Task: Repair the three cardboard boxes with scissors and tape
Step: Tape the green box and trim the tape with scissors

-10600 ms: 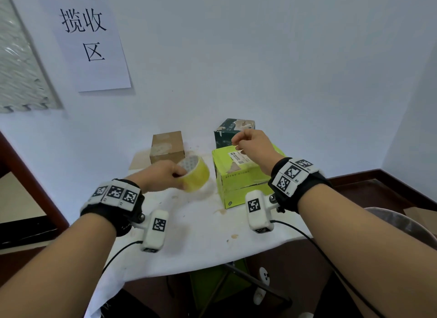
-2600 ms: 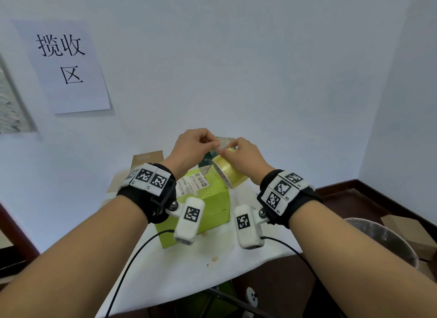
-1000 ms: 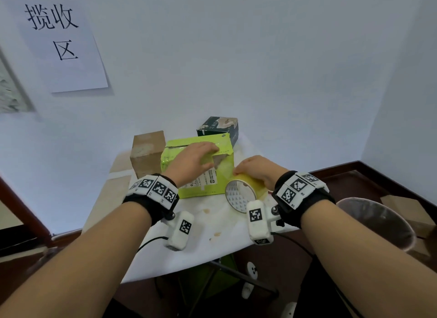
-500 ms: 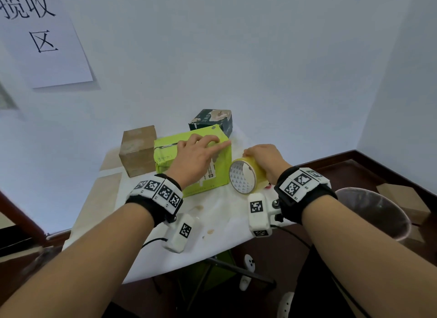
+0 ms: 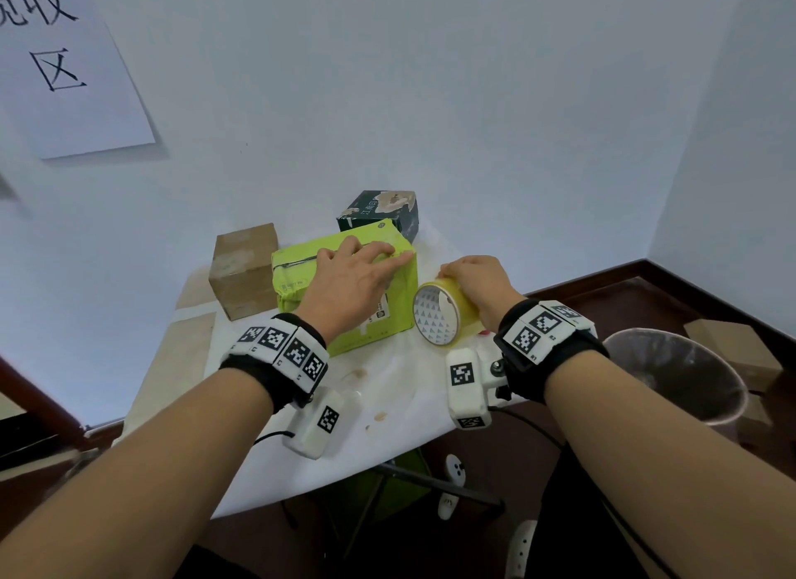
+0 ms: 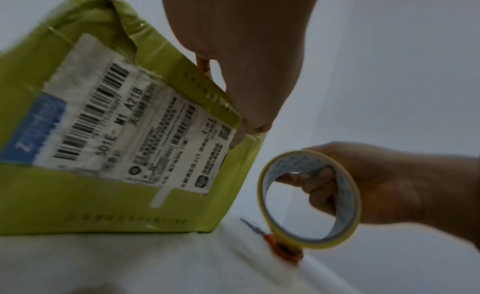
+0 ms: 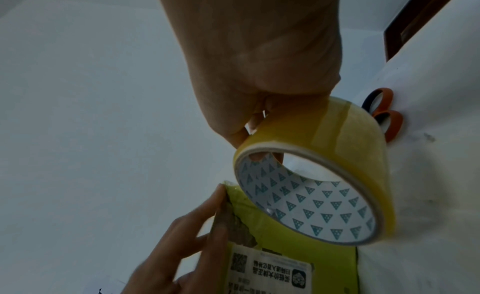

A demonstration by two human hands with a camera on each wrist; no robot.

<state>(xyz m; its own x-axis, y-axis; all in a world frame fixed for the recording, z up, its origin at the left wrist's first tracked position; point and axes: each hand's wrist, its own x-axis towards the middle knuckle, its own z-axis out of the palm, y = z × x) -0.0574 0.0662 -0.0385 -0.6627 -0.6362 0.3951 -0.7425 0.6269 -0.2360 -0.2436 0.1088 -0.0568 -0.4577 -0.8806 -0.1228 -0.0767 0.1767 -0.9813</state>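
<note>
A lime-green box (image 5: pixel 301 272) with a white shipping label (image 6: pixel 124 138) lies on the white table (image 5: pixel 387 389). My left hand (image 5: pixel 357 272) rests flat on its top, straight fingers pressing along the torn right edge (image 7: pixel 233 222). My right hand (image 5: pixel 478 281) grips a yellow tape roll (image 5: pixel 443 315) just right of the box, fingers curled through its core (image 6: pixel 311 181). Orange-handled scissors (image 7: pixel 384 114) lie on the table behind the roll. A plain brown box (image 5: pixel 243 268) stands left of the green one, and a dark green box (image 5: pixel 379 212) stands behind it.
The wall stands close behind the boxes. A bin (image 5: pixel 680 376) lined with a bag stands on the floor to the right, with cardboard boxes (image 5: pixel 732 346) beyond it. A paper sign (image 5: pixel 64 61) hangs on the wall at upper left.
Earlier both hands held the roll above the green box. Since then the left hand has come down flat on the box top and slid toward its right edge; the right hand lowered the roll beside the box.
</note>
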